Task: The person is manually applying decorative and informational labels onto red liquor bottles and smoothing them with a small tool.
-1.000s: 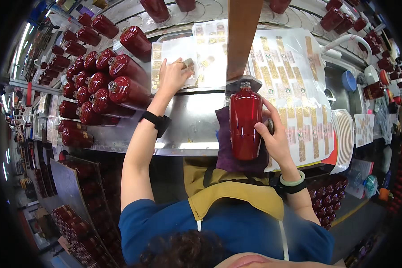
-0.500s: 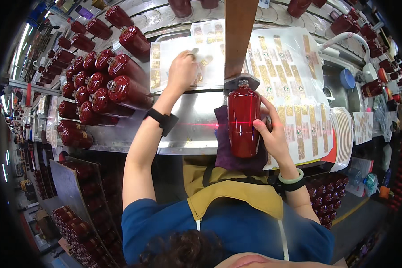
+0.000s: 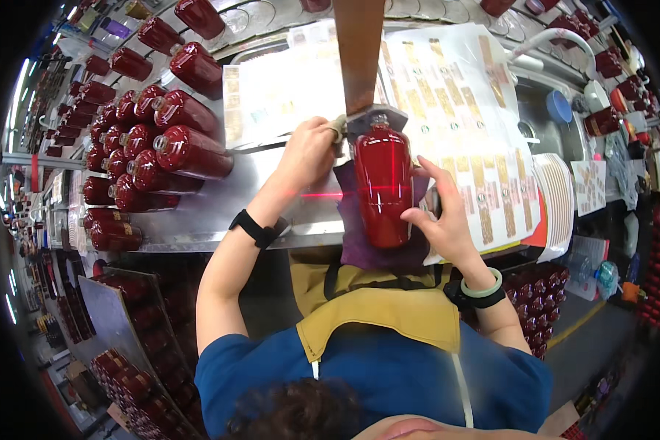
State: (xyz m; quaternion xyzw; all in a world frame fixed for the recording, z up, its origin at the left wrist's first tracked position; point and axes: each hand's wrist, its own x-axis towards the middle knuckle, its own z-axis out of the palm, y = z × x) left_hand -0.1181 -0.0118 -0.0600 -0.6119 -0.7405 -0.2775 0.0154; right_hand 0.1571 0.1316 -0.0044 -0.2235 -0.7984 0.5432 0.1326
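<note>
I see my left hand (image 3: pixel 309 150), arm stretched fwd, fingers curled at the red bottle (image 3: pixel 382 183) neck. Bottle lies on a purple cloth (image 3: pixel 359 246), mid desk (image 3: pixel 205 213). Right hand (image 3: pixel 444 220), fingers spread, steadies its side.

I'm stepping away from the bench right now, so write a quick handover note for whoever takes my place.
Left hand: at the neck of the red bottle, pinching a small pale piece, probably a label.
Right hand: steadies the bottle's right side.
The bottle lies on a purple cloth under a red laser line.
Done: none shows on the bottle's body.
Left: red bottles lie stacked to the left; label sheets lie behind.
</note>
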